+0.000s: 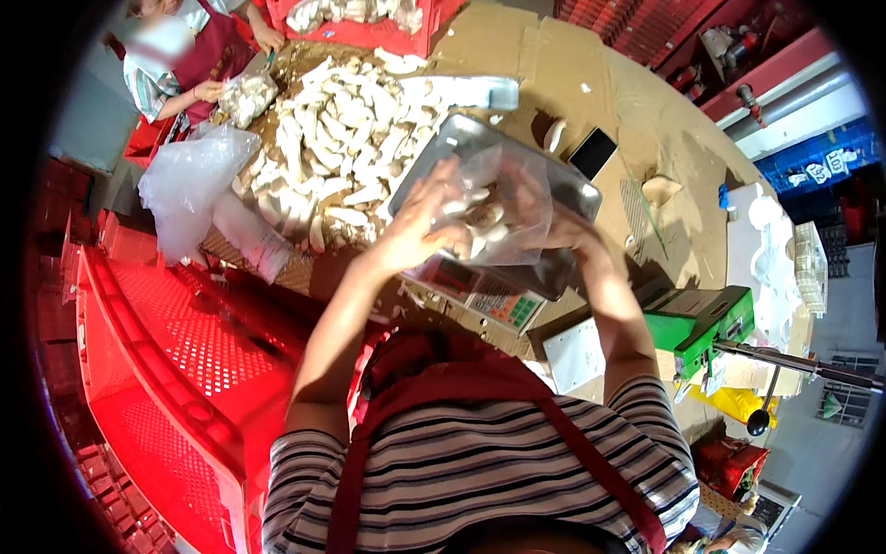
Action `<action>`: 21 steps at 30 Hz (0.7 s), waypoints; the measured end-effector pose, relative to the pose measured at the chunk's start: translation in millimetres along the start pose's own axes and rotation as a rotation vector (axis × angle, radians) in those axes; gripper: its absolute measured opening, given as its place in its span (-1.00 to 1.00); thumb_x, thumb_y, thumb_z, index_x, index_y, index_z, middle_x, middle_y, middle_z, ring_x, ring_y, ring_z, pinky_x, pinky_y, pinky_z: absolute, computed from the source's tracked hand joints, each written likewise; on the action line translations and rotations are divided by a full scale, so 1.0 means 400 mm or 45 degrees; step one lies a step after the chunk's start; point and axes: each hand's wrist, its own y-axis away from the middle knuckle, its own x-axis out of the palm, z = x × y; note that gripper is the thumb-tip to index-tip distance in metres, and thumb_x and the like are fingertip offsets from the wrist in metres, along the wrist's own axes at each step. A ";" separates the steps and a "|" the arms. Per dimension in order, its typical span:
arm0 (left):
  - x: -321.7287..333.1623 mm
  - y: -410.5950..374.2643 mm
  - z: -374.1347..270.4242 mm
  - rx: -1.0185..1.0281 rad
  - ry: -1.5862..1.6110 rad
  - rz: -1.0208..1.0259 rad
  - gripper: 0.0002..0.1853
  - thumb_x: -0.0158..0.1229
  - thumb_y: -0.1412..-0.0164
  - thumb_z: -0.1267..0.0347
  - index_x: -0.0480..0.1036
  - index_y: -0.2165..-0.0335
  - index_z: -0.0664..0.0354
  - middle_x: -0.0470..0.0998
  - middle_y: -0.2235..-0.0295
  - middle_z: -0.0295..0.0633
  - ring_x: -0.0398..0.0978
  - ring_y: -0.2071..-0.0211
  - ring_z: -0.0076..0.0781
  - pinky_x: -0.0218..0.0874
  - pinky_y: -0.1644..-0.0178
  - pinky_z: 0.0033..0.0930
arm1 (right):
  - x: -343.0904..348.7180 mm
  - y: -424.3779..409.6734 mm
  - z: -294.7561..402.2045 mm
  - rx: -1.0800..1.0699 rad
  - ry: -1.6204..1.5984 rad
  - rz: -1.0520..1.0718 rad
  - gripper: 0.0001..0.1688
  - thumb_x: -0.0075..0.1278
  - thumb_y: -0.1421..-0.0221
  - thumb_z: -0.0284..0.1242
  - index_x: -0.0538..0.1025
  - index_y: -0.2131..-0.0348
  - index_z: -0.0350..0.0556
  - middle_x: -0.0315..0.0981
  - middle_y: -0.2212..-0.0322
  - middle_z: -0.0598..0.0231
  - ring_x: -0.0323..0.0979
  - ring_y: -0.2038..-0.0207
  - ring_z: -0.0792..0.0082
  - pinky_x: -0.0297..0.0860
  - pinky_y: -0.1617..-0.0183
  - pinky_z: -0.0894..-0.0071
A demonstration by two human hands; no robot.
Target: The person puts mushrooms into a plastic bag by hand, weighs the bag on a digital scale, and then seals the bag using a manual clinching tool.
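A clear plastic bag (516, 239) with several pale mushrooms (489, 215) inside is between my two hands, above the metal pan (457, 131) of a digital scale (498, 294). My left hand (422, 221) is at the bag's left side, its fingers spread and its thumb by the mushrooms. On the right side, my right hand (543, 211) is partly behind the film and blurred; its grip cannot be made out. A large heap of long white mushrooms (339, 131) lies on the table just left of the pan.
A co-worker (201, 55) holds a filled bag (247, 98) at upper left. Plastic bags (194, 180) lie at the table's left edge, above a red crate (187, 346). A phone (593, 154) lies right of the pan; a green bench device (699, 325) with a lever stands at right.
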 end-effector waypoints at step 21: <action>-0.048 -0.073 -0.186 0.057 0.666 -0.388 -0.67 -0.29 -0.36 0.29 0.34 0.32 0.31 0.52 0.24 -0.08 0.44 0.23 -0.47 0.24 0.12 -0.49 | 0.029 0.003 0.091 -0.228 -0.453 -0.736 -0.52 -0.31 -0.28 -0.18 0.43 0.33 -0.25 0.39 0.40 0.22 0.32 0.28 0.43 0.26 0.15 0.46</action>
